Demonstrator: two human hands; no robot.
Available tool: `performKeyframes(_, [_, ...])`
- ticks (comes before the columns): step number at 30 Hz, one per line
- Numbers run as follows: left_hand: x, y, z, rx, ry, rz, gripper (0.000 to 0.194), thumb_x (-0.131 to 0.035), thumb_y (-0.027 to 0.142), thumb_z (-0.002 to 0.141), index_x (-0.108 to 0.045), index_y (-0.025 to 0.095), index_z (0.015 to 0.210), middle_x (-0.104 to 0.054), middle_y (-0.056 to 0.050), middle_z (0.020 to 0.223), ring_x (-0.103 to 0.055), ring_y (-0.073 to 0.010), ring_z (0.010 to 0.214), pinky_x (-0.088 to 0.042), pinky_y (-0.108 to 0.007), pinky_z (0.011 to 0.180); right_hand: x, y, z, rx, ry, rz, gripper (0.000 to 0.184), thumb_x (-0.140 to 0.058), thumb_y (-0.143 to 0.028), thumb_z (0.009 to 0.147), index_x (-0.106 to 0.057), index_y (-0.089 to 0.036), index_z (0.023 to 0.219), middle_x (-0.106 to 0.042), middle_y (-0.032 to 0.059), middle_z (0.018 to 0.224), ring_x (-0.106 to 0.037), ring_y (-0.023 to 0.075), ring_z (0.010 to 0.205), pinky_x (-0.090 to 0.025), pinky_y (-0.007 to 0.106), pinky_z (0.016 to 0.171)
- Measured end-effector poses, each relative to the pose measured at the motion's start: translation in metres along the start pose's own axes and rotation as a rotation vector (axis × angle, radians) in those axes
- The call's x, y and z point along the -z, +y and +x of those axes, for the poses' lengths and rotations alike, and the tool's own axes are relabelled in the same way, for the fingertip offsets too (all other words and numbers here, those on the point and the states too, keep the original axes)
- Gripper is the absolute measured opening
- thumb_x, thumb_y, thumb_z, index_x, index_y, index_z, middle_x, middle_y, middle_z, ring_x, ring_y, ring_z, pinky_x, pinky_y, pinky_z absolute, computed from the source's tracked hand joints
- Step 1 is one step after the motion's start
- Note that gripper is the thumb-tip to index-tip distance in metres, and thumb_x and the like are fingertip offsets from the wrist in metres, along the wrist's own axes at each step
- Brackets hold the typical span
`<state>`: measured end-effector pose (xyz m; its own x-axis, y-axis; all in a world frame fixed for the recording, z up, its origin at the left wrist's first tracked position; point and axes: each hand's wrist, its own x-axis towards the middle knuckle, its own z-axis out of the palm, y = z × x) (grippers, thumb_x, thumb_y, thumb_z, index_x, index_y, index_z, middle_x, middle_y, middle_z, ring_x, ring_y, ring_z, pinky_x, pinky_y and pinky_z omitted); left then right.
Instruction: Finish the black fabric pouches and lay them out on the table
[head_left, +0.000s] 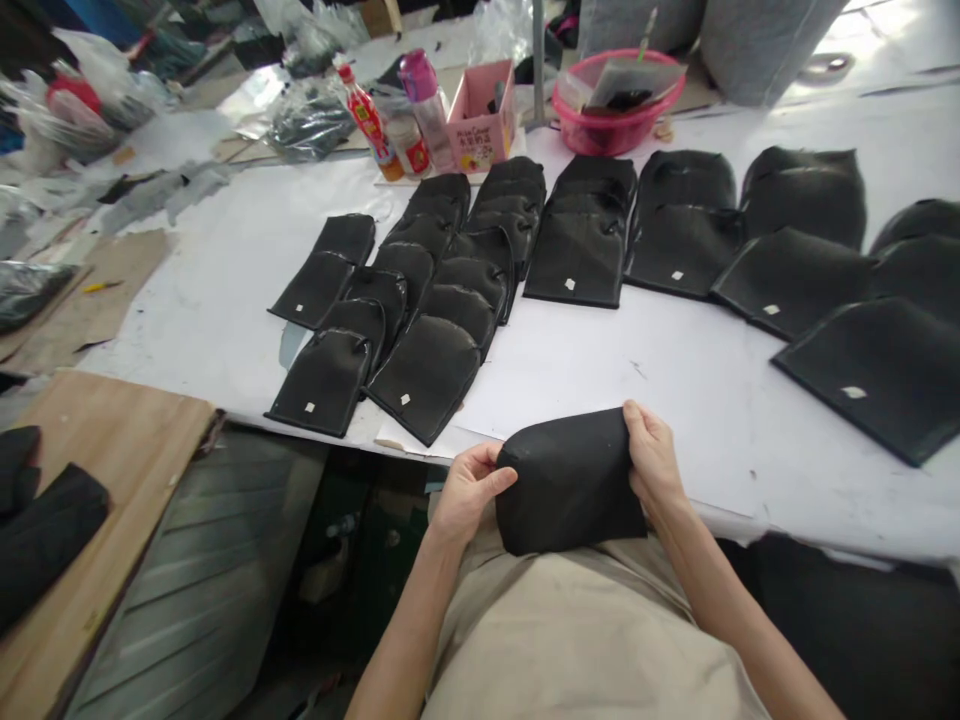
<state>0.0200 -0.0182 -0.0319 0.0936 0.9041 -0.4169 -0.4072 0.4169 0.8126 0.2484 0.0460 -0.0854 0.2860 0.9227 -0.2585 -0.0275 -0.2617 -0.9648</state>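
Between my two hands, just off the front edge of the table, is a black fabric panel [574,480] with one rounded end. My left hand [471,488] pinches its rounded left end, thumb on top. The upper right corner is gripped by my right hand [654,455], whose fingers go behind the panel. Beyond it, overlapping rows of similar black panels [427,370] lie on the table, several with a small pale sticker on the front piece. The nearest stack on the right is topped by a larger black panel [885,375].
White paper covers the table [600,370]. At the back stand a pink box [482,120], a red-labelled bottle [369,120], a purple-capped bottle [427,105] and a pink basket [619,110]. A metal pole [538,60] rises there. A wooden board [112,470] with black pieces is at left.
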Motion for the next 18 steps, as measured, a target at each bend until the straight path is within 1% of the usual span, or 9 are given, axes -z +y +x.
performKeyframes(4, [-0.003, 0.01, -0.006, -0.05, 0.008, 0.011, 0.024, -0.081, 0.029, 0.071, -0.064, 0.013, 0.075, -0.064, -0.002, 0.073, -0.056, -0.0115, 0.067, -0.044, -0.022, 0.064, 0.004, 0.003, 0.007, 0.041, -0.019, -0.054, 0.037, -0.054, -0.055, 0.088, -0.057, -0.019, 0.08, -0.055, -0.0008, 0.073, -0.05, 0.0148, 0.066, -0.04, 0.026, 0.061])
performKeyframes(6, [-0.005, 0.017, -0.009, -0.064, -0.026, 0.047, 0.023, -0.08, 0.029, 0.074, -0.064, 0.013, 0.077, -0.064, -0.002, 0.075, -0.056, -0.0115, 0.068, -0.043, -0.022, 0.064, 0.003, -0.009, 0.009, 0.166, 0.038, -0.152, 0.036, -0.051, -0.053, 0.091, -0.06, -0.018, 0.097, -0.063, 0.0039, 0.088, -0.058, 0.018, 0.077, -0.045, 0.029, 0.07])
performKeyframes(8, [-0.007, 0.023, -0.011, -0.075, -0.067, 0.099, 0.021, -0.077, 0.029, 0.076, -0.064, 0.013, 0.079, -0.062, -0.002, 0.075, -0.054, -0.0113, 0.068, -0.042, -0.022, 0.064, -0.002, -0.031, 0.004, 0.343, 0.044, -0.27, 0.035, -0.048, -0.049, 0.095, -0.059, -0.019, 0.109, -0.065, 0.0082, 0.104, -0.062, 0.0205, 0.092, -0.046, 0.033, 0.081])
performKeyframes(9, [-0.009, 0.025, -0.012, -0.081, -0.087, 0.135, 0.021, -0.076, 0.029, 0.078, -0.064, 0.013, 0.079, -0.061, -0.002, 0.075, -0.053, -0.0113, 0.069, -0.041, -0.022, 0.064, -0.007, -0.046, -0.001, 0.428, -0.003, -0.324, 0.033, -0.046, -0.045, 0.096, -0.059, -0.019, 0.111, -0.065, 0.009, 0.109, -0.061, 0.0211, 0.098, -0.045, 0.035, 0.086])
performKeyframes(11, [-0.012, 0.03, -0.013, -0.098, -0.119, 0.22, 0.02, -0.074, 0.03, 0.08, -0.063, 0.013, 0.08, -0.058, -0.001, 0.074, -0.051, -0.0112, 0.069, -0.04, -0.022, 0.064, -0.021, -0.076, -0.016, 0.526, -0.244, -0.366, 0.029, -0.043, -0.04, 0.099, -0.06, -0.021, 0.111, -0.067, 0.0072, 0.105, -0.062, 0.0198, 0.099, -0.045, 0.032, 0.087])
performKeyframes(13, [-0.017, 0.035, -0.014, -0.13, -0.12, 0.313, 0.02, -0.072, 0.03, 0.081, -0.062, 0.013, 0.079, -0.056, 0.0, 0.074, -0.049, -0.0113, 0.07, -0.038, -0.022, 0.065, -0.038, -0.102, -0.031, 0.539, -0.536, -0.403, 0.025, -0.047, -0.035, 0.098, -0.059, -0.022, 0.116, -0.068, 0.0022, 0.09, -0.063, 0.0163, 0.084, -0.045, 0.028, 0.08])
performKeyframes(15, [-0.021, 0.041, -0.015, -0.181, -0.083, 0.406, 0.02, -0.072, 0.03, 0.081, -0.061, 0.014, 0.078, -0.055, 0.0, 0.074, -0.048, -0.0114, 0.071, -0.038, -0.023, 0.066, -0.053, -0.116, -0.041, 0.521, -0.757, -0.421, 0.022, -0.052, -0.031, 0.096, -0.061, -0.023, 0.114, -0.062, -0.0028, 0.074, -0.058, 0.0126, 0.068, -0.043, 0.025, 0.07])
performKeyframes(16, [-0.023, 0.043, -0.017, -0.204, -0.059, 0.445, 0.02, -0.072, 0.03, 0.081, -0.061, 0.014, 0.077, -0.054, 0.001, 0.073, -0.047, -0.0113, 0.07, -0.037, -0.022, 0.066, -0.059, -0.118, -0.043, 0.499, -0.812, -0.4, 0.02, -0.054, -0.03, 0.096, -0.062, -0.022, 0.111, -0.057, -0.0048, 0.067, -0.054, 0.0111, 0.062, -0.041, 0.024, 0.065])
performKeyframes(18, [-0.023, 0.045, -0.02, -0.223, -0.027, 0.506, 0.02, -0.072, 0.031, 0.081, -0.06, 0.015, 0.077, -0.054, 0.001, 0.072, -0.047, -0.0113, 0.069, -0.037, -0.023, 0.065, -0.069, -0.117, -0.044, 0.421, -0.801, -0.297, 0.016, -0.054, -0.031, 0.095, -0.063, -0.021, 0.104, -0.048, -0.0071, 0.058, -0.045, 0.0092, 0.053, -0.036, 0.022, 0.057])
